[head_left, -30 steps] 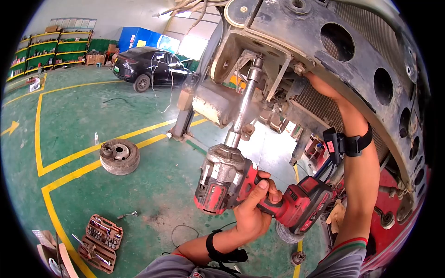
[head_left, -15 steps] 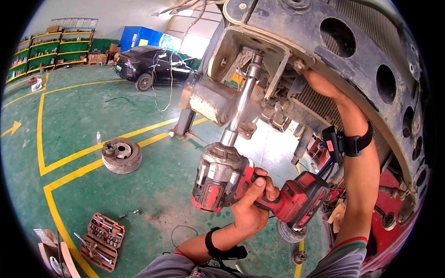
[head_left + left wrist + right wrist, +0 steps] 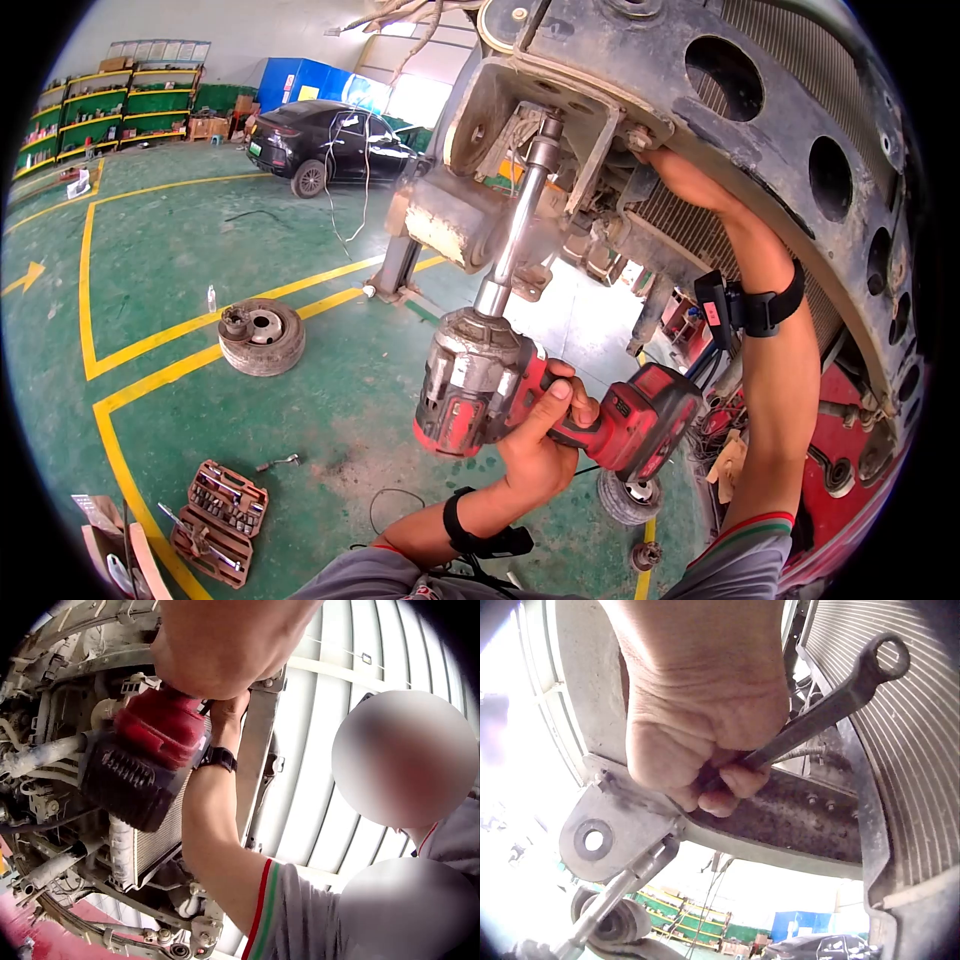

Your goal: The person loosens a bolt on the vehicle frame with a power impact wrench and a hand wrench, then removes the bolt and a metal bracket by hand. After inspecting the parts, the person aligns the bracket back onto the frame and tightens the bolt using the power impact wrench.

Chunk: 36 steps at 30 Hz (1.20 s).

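Observation:
In the head view my left hand grips the handle of a red and black cordless impact wrench, its thumb along the near side. A long chrome extension rises from the tool to a socket inside a bracket under the vehicle's frame. The tool's battery shows in the left wrist view. My right arm reaches up behind the dark frame beam. In the right wrist view my right hand holds a dark ring spanner, fingers curled round its shaft; its far end is hidden.
A ribbed radiator stands beside the spanner's free ring. On the green floor lie a wheel, an open socket set and a ratchet. A black car is parked farther back.
The battery end of the impact wrench has swung slightly left and up. The tool and extension have shifted a little left in view; both hands keep their grips.

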Tool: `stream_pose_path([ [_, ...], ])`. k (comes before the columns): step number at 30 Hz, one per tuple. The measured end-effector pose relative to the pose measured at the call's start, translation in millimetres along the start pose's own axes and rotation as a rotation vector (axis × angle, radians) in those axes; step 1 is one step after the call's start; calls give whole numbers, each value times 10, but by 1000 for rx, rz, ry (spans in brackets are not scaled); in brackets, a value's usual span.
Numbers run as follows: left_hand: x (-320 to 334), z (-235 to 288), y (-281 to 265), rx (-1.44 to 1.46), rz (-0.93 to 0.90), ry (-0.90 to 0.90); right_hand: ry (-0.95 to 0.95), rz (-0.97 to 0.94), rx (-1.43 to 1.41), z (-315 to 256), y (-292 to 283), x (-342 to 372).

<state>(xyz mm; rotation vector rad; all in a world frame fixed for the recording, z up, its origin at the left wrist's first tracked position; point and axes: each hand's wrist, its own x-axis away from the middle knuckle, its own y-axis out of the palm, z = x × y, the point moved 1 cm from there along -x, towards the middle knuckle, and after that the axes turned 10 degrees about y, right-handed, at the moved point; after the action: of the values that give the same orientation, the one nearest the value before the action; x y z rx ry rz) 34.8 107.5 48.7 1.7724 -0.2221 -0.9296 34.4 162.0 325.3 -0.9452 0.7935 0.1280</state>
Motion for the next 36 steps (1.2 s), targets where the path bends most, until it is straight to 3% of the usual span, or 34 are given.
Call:
stream_pose_path([
  [8, -30, -27, -33, 170, 20, -128, 23, -39, 5, 12, -2, -36],
  [11, -57, -65, -89, 281, -65, -88, 42, -47, -5, -13, -9, -16],
  [13, -59, -95, -90, 23, -2, -19, 45, -52, -7, -49, -22, -17],
  [17, -93, -61, -126, 102, -72, 28, 24, -35, -8, 45, 74, -42],
  [19, -97, -26, -86, 193, -30, -120, -15, -19, -44, 178, 135, -61],
  [23, -226, -47, -240, 256, -8, -242, -93, 8, -156, 141, 173, -23],
  [25, -273, -6, -291, 265, -51, -265, -95, 67, -145, 125, 151, -18],
  [27, -288, 30, -318, 293, -100, -303, 53, -33, -112, 146, 133, -58],
  [34, -311, 68, -408, 306, -88, -316, 89, 38, -103, -5, 67, 63],
  [36, -321, 54, -425, 261, -76, -292, -1, 9, -164, 34, 72, 21],
])
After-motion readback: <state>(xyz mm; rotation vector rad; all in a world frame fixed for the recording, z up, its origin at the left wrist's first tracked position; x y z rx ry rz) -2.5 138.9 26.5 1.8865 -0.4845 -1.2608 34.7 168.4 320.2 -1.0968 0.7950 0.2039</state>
